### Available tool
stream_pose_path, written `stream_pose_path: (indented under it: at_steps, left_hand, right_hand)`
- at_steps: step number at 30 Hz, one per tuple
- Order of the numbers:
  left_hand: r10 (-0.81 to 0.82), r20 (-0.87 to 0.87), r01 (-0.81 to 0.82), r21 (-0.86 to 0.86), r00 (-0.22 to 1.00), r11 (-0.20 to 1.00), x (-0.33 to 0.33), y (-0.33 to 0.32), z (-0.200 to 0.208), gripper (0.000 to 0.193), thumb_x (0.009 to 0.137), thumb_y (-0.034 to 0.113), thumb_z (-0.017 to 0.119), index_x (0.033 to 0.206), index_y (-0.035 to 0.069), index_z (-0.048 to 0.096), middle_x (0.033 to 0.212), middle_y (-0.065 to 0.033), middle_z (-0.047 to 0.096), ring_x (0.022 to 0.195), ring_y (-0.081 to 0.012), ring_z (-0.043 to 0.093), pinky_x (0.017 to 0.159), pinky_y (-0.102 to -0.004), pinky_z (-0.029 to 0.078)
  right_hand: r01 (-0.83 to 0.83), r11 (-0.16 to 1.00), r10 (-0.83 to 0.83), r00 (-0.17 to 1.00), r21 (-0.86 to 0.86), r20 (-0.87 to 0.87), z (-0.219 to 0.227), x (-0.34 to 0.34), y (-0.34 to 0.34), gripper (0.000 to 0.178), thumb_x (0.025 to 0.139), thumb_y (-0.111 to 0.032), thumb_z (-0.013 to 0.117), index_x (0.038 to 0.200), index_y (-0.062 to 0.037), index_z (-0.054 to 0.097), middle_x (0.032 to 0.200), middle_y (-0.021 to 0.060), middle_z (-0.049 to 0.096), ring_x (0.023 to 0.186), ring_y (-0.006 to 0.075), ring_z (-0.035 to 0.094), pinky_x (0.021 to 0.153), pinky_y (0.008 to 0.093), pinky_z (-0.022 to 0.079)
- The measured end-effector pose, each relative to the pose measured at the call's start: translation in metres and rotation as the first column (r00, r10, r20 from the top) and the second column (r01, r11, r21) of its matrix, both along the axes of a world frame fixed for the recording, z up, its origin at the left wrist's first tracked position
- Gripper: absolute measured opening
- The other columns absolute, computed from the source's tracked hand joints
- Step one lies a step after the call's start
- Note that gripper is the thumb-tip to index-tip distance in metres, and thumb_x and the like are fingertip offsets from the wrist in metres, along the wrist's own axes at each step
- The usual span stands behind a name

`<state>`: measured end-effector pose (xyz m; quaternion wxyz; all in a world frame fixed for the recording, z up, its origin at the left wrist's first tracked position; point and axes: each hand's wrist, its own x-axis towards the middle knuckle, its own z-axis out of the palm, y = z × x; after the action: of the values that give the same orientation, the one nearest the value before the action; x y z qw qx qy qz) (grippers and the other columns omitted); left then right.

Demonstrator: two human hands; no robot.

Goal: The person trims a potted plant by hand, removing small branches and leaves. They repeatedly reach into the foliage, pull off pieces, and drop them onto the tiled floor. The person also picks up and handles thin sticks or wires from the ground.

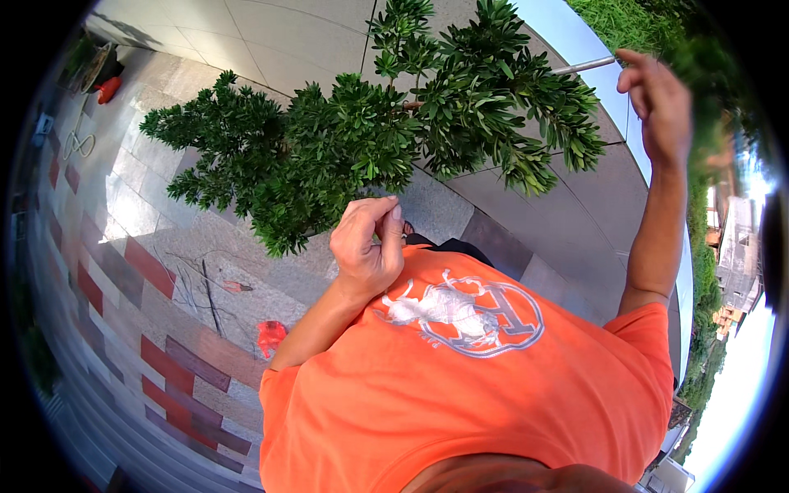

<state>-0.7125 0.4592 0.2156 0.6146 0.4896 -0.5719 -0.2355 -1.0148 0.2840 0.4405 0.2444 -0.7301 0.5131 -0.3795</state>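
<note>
My left hand (367, 245) is closed in a pinch, thumb against the bent fingers, at the near edge of a leafy green shrub (345, 135). Whatever lies between those fingertips is hidden or too thin to make out. Raised at the upper right, my right hand (662, 107) has its fingers loosely bent and apart, with nothing visible in them. Its fingertips are close by the end of a grey metal rod (585, 65) that emerges from the foliage; whether they touch it, I cannot tell. A bare brown branch (412, 105) shows between the leaf clusters.
On the paved floor lie a dark thin stick (211, 297), loose wires, a small orange-handled tool (237, 286) and a red plastic bag (272, 337). A tiled wall (288, 37) stands behind the shrub. A coiled hose (78, 145) and a red object (108, 89) are far left.
</note>
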Motion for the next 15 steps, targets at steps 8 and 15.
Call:
stream_pose_path:
  at_steps: [8, 15]
  left_hand:
    - [-0.138, 0.047, 0.115, 0.331, 0.989, 0.937, 0.050, 0.030, -0.034, 0.008, 0.082, 0.001, 0.068, 0.088, -0.001, 0.064, 0.065, -0.0108, 0.064, 0.054, -0.0180, 0.061, 0.051, -0.0305, 0.050]
    - [-0.132, 0.119, 0.083, 0.350, 0.984, 0.933, 0.066, 0.040, -0.033, 0.009, 0.083, 0.001, 0.068, 0.090, -0.002, 0.063, 0.068, -0.0109, 0.066, 0.055, -0.0173, 0.063, 0.051, -0.0295, 0.050]
  right_hand:
    - [0.071, 0.997, -0.069, 0.997, 0.043, -0.039, -0.004, 0.027, 0.015, 0.031, 0.098, -0.018, 0.057, 0.121, 0.0021, 0.063, 0.076, -0.0006, 0.060, 0.052, -0.0004, 0.030, 0.047, 0.0167, 0.022]
    - [0.103, 0.994, -0.098, 0.986, 0.034, -0.132, -0.009, 0.029, 0.006, 0.028, 0.097, -0.020, 0.059, 0.117, -0.0016, 0.067, 0.073, -0.0027, 0.058, 0.052, -0.0013, 0.031, 0.047, 0.0167, 0.020]
